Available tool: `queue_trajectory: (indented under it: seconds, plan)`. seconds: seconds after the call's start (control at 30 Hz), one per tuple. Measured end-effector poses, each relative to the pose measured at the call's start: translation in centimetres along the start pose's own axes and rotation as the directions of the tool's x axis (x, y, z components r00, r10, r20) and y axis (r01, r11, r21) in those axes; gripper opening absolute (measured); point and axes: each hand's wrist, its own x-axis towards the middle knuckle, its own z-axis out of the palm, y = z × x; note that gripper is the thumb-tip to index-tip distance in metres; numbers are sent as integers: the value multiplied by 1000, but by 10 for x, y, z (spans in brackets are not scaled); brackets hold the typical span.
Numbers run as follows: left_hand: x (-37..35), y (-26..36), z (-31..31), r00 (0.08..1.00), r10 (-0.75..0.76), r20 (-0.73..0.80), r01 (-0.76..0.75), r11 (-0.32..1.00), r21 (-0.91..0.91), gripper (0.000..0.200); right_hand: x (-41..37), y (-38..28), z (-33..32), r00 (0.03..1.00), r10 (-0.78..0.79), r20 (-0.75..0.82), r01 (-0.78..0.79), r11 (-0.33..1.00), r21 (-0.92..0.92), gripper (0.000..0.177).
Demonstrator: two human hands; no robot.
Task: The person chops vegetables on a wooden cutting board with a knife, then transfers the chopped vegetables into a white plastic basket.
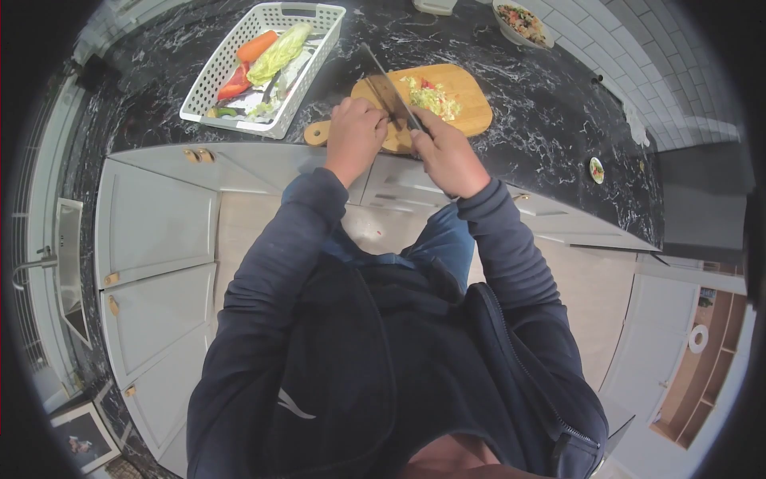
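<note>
Dark jacket fabric (343, 359) fills the lower centre of the frame, facing the front edge of the desk (550, 120). Above it, the right grip (448, 153) is closed around the handle of a broad knife (386, 88). The left grip (357, 132) is curled beside the blade; whether it grasps anything cannot be told. Progress is judged partial: shredded vegetable (435, 101) lies on the cutting board (471, 94), right of the blade, while a carrot (256, 46), a leafy vegetable (281, 53) and a red pepper piece (236, 81) lie in large form in the basket (284, 128), upper left. A bowl (509, 33) at the upper right holds mixed chopped food. Edge conditions: the board sits close to the front edge of the desk; its handle end points left, near the basket corner; the knife tip projects beyond the far edge of the board. Lateral room is widest rightward, where the desk surface extends toward a small dish (597, 170).
</note>
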Motion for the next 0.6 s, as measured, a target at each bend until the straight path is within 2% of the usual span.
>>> queue_trajectory:
  seconds: [0.1,0.2,0.3,0.5,0.6]
  plan:
    - [1,1,-4,1000,0,13,0,1000,25,19,2,-6,-5,999,39,25,-39,999,-3,43]
    - [1,3,-6,999,-30,44,29,999,23,21,1,-4,-3,999,-34,-31,34,999,7,41]
    - [0,2,-2,1000,-24,15,23,999,29,20,1,-6,-3,997,33,71,-34,999,16,42]
    - [0,2,-4,999,-24,26,23,999,35,20,4,2,0,998,-38,-47,39,999,15,40]
    - [1,5,-5,998,-38,44,36,998,45,20,0,-9,-4,999,13,46,-13,1000,11,40]
